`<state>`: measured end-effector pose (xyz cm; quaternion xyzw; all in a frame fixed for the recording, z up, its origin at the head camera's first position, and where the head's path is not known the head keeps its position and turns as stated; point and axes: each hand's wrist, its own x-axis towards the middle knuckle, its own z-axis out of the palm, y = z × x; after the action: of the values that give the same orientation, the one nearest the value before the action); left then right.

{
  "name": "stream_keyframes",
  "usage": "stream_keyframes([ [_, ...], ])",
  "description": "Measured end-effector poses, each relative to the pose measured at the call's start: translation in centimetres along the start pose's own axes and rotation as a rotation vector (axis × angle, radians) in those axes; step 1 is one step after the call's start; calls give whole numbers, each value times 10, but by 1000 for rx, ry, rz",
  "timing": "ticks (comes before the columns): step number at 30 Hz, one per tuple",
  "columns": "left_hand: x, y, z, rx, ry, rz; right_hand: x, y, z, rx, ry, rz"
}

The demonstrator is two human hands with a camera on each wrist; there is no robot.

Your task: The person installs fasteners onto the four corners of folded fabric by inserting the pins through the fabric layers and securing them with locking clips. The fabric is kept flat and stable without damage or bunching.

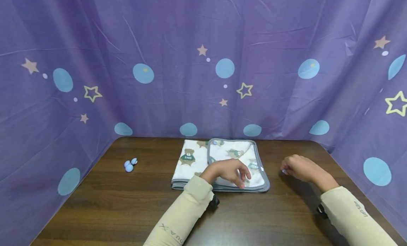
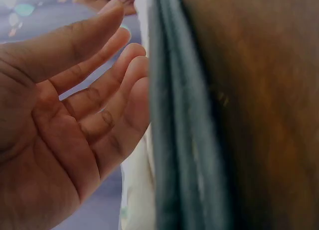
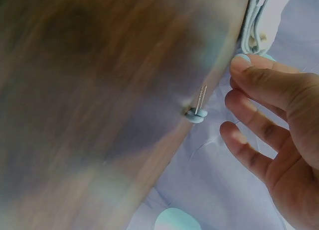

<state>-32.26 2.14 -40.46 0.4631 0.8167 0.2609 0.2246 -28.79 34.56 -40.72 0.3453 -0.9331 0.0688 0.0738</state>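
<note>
A folded white blanket (image 1: 195, 170) with a bear print and grey edging lies mid-table. Above its front part hangs my left hand (image 1: 229, 171), fingers loosely bent with nothing between them. My right hand (image 1: 300, 167) is over the table to the right of the blanket. Its thumb and forefinger pinch a small pale blue piece (image 1: 283, 171), mostly hidden by the fingers; it looks like a quilt pin's cap. Beyond those fingers, in the right wrist view, blue quilt pins (image 3: 196, 115) stand on the table with thin metal needles pointing up.
Several blue quilt pins (image 1: 128, 168) sit together on the left of the brown wooden table (image 1: 105, 200). One more blue cap (image 1: 215, 142) shows at the blanket's back corner. A purple curtain (image 1: 178, 37) with stars and dots hangs around the table's back and sides.
</note>
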Motion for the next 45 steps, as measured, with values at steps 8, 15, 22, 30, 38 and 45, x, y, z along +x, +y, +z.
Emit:
stream_keyframes([
  [8,7,13,18,250,35,-48,8,-8,-5,-2,40,-30],
  [15,7,16,19,297,22,-95,14,-14,-6,-12,45,1],
  [22,3,11,8,223,13,-13,19,-19,-7,-21,56,9],
  [30,4,3,3,231,91,30,25,-25,-7,10,76,-25],
  [38,-2,-2,-7,160,182,33,30,-30,-6,36,148,-75],
  [45,-11,-11,-19,41,279,21,36,-38,-10,115,204,-26],
])
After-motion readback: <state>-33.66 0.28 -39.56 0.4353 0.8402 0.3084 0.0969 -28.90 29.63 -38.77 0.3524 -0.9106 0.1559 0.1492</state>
